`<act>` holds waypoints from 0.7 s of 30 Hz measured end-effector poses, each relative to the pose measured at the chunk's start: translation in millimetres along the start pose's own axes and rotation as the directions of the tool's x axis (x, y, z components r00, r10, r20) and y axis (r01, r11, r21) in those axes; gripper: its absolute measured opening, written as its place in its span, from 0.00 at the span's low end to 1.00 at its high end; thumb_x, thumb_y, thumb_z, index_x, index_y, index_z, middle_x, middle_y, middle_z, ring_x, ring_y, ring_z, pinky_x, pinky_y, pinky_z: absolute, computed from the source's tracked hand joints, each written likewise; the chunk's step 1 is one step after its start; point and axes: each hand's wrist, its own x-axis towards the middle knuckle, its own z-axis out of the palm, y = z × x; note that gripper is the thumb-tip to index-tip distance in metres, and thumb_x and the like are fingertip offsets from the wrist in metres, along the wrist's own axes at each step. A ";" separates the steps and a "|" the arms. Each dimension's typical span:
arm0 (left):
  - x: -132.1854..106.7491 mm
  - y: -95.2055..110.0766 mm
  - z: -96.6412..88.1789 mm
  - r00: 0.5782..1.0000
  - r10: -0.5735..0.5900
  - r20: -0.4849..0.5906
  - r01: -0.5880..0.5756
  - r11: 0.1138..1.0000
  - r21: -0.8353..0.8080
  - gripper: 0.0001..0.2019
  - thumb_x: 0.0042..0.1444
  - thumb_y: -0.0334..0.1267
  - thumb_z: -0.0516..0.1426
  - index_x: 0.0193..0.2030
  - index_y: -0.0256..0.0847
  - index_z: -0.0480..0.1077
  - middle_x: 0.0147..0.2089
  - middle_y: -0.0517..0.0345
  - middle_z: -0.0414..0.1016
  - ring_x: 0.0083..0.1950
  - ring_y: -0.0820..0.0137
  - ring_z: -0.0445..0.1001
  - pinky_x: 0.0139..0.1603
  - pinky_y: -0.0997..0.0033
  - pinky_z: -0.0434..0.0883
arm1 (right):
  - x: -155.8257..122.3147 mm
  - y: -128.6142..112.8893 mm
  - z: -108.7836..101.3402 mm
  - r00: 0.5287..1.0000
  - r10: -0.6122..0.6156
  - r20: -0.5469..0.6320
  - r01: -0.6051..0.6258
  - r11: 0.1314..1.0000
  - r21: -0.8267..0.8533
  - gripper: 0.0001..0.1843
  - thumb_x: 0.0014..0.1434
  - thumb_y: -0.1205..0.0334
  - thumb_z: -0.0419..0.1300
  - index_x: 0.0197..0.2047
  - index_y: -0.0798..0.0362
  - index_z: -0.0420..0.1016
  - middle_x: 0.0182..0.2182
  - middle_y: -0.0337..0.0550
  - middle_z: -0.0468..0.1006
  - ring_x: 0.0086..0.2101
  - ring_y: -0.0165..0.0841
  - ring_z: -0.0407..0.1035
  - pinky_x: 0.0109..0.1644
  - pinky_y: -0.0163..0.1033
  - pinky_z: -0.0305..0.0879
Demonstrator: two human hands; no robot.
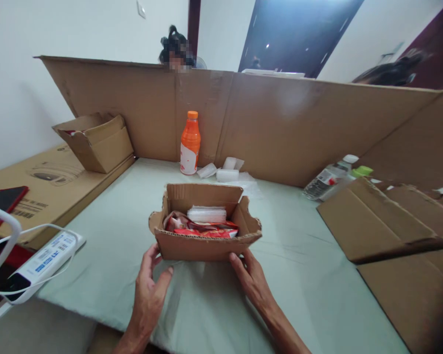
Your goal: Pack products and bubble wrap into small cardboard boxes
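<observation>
A small open cardboard box is in front of me, over the pale green tablecloth. Inside lie red-and-brown printed packets and a stack of clear plastic pieces. At the box's lower left corner is my left hand, its fingertips against the side and its thumb spread away from the cardboard. My right hand is at the lower right corner, thumb on the front wall and the other fingers around the side, partly hidden.
Behind the box stand an orange bottle and white plastic packs. Cardboard boxes and a clear bottle are at right. At left are another box, a phone and a power strip. A cardboard wall runs behind; people are beyond it.
</observation>
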 end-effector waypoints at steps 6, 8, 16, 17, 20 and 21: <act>-11.6 3.9 -8.0 0.997 -0.048 0.063 0.048 0.999 0.015 0.29 0.50 0.48 0.63 0.58 0.41 0.69 0.60 0.45 0.73 0.60 0.52 0.71 0.60 0.52 0.70 | -37.9 -1.7 -11.3 0.997 0.005 -0.076 -0.014 0.994 -0.111 0.24 0.64 0.44 0.53 0.52 0.52 0.75 0.44 0.51 0.82 0.41 0.45 0.76 0.42 0.45 0.74; -3.1 9.6 -13.3 0.998 -0.063 0.029 0.063 0.998 -0.006 0.29 0.52 0.49 0.63 0.59 0.42 0.68 0.60 0.47 0.73 0.59 0.54 0.72 0.59 0.53 0.70 | -41.7 -9.0 -2.6 0.998 -0.056 -0.040 0.049 0.987 -0.156 0.22 0.65 0.46 0.53 0.53 0.52 0.74 0.43 0.50 0.81 0.38 0.43 0.75 0.43 0.45 0.74; -14.0 9.3 1.1 0.997 0.003 0.072 -0.005 1.000 0.024 0.30 0.53 0.46 0.61 0.63 0.41 0.65 0.64 0.45 0.70 0.62 0.54 0.70 0.61 0.54 0.69 | -45.6 -6.8 -11.1 0.990 -0.054 -0.131 0.023 0.972 -0.232 0.21 0.63 0.46 0.55 0.49 0.53 0.74 0.37 0.49 0.80 0.34 0.42 0.73 0.34 0.43 0.72; -16.8 7.7 2.9 0.995 0.003 0.102 -0.006 1.000 0.023 0.30 0.54 0.45 0.61 0.63 0.41 0.65 0.63 0.45 0.71 0.62 0.54 0.71 0.61 0.55 0.69 | -50.0 -3.3 -14.9 0.988 -0.043 -0.152 0.006 0.971 -0.239 0.20 0.63 0.46 0.56 0.49 0.52 0.74 0.36 0.48 0.80 0.33 0.42 0.73 0.33 0.43 0.72; -16.1 10.3 1.8 0.989 0.006 0.150 -0.009 1.000 0.020 0.28 0.54 0.45 0.61 0.61 0.40 0.66 0.62 0.44 0.72 0.60 0.55 0.72 0.59 0.55 0.69 | -64.2 2.0 -17.1 0.983 -0.050 -0.178 -0.001 0.961 -0.276 0.18 0.62 0.46 0.57 0.45 0.51 0.74 0.34 0.47 0.80 0.31 0.41 0.73 0.31 0.42 0.71; -13.0 13.3 -0.1 0.989 0.010 0.151 -0.014 1.000 0.023 0.27 0.54 0.45 0.61 0.60 0.39 0.67 0.61 0.45 0.72 0.59 0.55 0.72 0.59 0.55 0.69 | -67.4 1.7 -14.5 0.983 -0.065 -0.174 0.013 0.958 -0.288 0.18 0.62 0.46 0.57 0.45 0.51 0.74 0.34 0.47 0.80 0.31 0.41 0.73 0.31 0.42 0.71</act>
